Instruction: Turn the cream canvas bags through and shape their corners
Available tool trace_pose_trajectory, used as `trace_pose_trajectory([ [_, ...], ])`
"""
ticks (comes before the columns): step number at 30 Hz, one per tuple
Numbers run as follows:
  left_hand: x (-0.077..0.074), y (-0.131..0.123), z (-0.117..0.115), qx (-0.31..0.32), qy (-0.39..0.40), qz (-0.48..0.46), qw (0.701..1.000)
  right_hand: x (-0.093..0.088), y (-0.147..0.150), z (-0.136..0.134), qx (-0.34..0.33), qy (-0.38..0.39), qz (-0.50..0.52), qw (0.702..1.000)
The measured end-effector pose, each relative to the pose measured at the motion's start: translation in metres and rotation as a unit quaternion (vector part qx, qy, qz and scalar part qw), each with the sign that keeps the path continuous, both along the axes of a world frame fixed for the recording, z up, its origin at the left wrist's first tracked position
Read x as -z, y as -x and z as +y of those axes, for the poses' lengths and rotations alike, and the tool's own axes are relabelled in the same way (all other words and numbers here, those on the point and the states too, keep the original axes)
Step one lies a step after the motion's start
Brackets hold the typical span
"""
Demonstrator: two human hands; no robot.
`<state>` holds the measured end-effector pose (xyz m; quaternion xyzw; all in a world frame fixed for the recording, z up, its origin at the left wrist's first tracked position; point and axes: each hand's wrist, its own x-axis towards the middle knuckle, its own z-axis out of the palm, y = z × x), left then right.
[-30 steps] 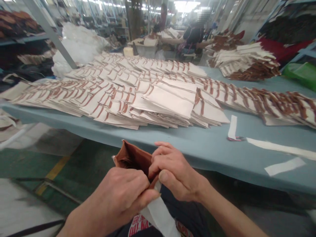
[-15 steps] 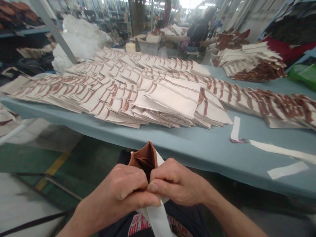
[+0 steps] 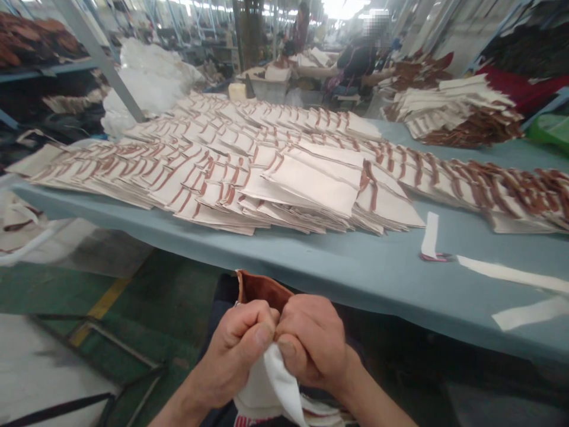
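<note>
A fabric pouch [image 3: 262, 289], brown inside and white outside, is held close to my body below the table edge. My left hand [image 3: 242, 350] is closed on the near edge of its opening, thumb on top. Right beside it, my right hand [image 3: 313, 338] has its fingers curled tightly round the same edge. The knuckles of both hands nearly touch, and the part they grip is hidden. A white strip [image 3: 284, 385] hangs from between the hands towards me. More layered white and brown pieces [image 3: 326, 412] lie under my right hand, on my lap.
The blue-covered table [image 3: 311, 261] bears overlapping rows of white pieces with brown edges [image 3: 315, 181]. Loose white strips [image 3: 511, 273] and a small pink-and-dark tool [image 3: 438, 257] lie at the right. Behind stand another stack [image 3: 462, 112] and a seated person [image 3: 355, 62]. A metal frame [image 3: 133, 350] stands lower left.
Both hands have turned and closed more tightly together, with the right hand now curled over. The pouch's opening has flattened and shows less of its inside. The view has shifted slightly.
</note>
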<state>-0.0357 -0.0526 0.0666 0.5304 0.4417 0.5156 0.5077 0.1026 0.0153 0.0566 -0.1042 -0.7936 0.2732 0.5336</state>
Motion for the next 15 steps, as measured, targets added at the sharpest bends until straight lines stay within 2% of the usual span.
trace_pose_trajectory([
  [2,0.004,-0.001,0.001,0.026,0.021,-0.053,0.998,0.0,-0.002,0.002,0.005,-0.022,-0.009,1.0],
  [5,0.001,0.0,0.004,0.037,-0.009,-0.068,0.997,-0.003,-0.006,0.006,0.009,-0.04,-0.013,0.999],
  [9,-0.008,0.005,0.007,0.049,-0.062,-0.017,0.997,-0.007,-0.011,0.008,-0.004,-0.032,-0.025,0.999],
  [15,-0.013,0.019,0.007,0.07,-0.116,0.081,0.987,-0.017,-0.023,0.014,-0.065,-0.021,-0.116,0.991],
])
